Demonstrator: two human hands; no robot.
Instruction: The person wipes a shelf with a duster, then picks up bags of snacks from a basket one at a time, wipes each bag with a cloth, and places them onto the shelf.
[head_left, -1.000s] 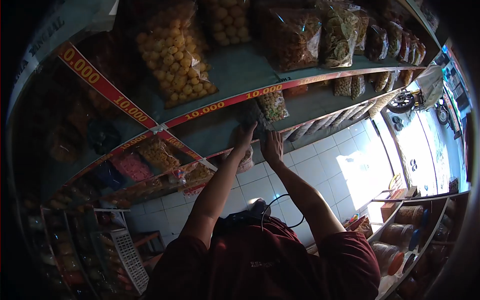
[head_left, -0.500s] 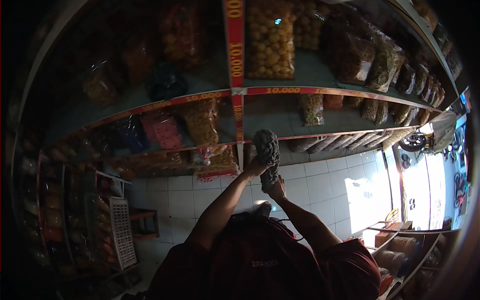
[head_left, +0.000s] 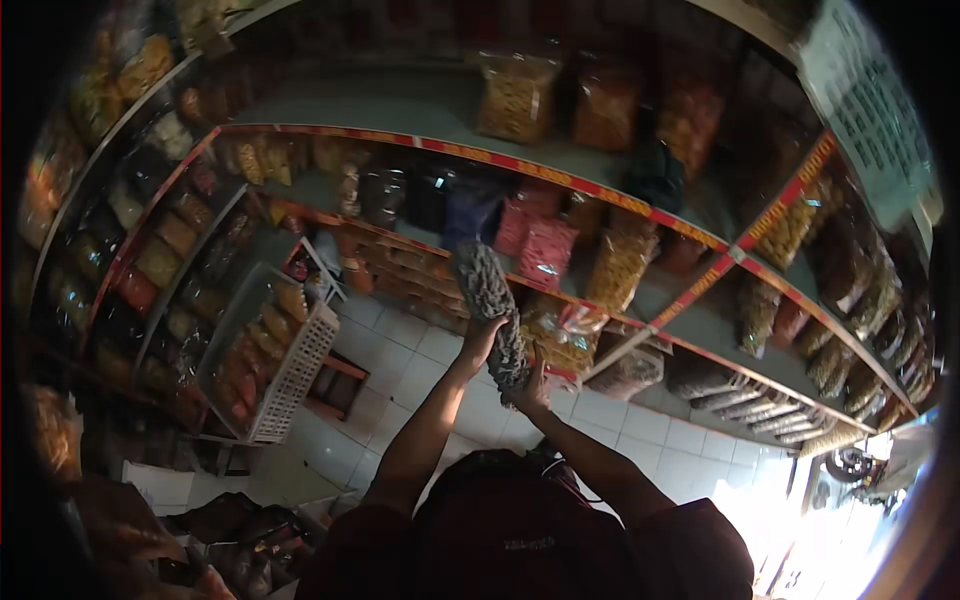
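Observation:
Between my hands is a long, dark grey bundle [head_left: 490, 295] with a knobbly, shaggy surface, held at a slant with its top leaning left. My left hand [head_left: 482, 340] is closed around its left side near the middle. Lower down, my right hand [head_left: 533, 385] grips it by the bottom end on the right. Just behind the bundle stand pink bags [head_left: 547, 250] and a dark blue bag [head_left: 470, 212] on a shelf.
Shelves with red price strips [head_left: 560, 180] run across the front, stocked with clear snack bags [head_left: 622, 265]. At left, a white plastic crate [head_left: 292, 385] full of packets sits by a brown stool [head_left: 337, 388]. Tiled floor [head_left: 400, 350] lies below; bright daylight enters at lower right.
My view has swung left along the shelves, bringing the crate and left shelving closer. Both hands keep hold of the grey bundle, which now tilts more to the left.

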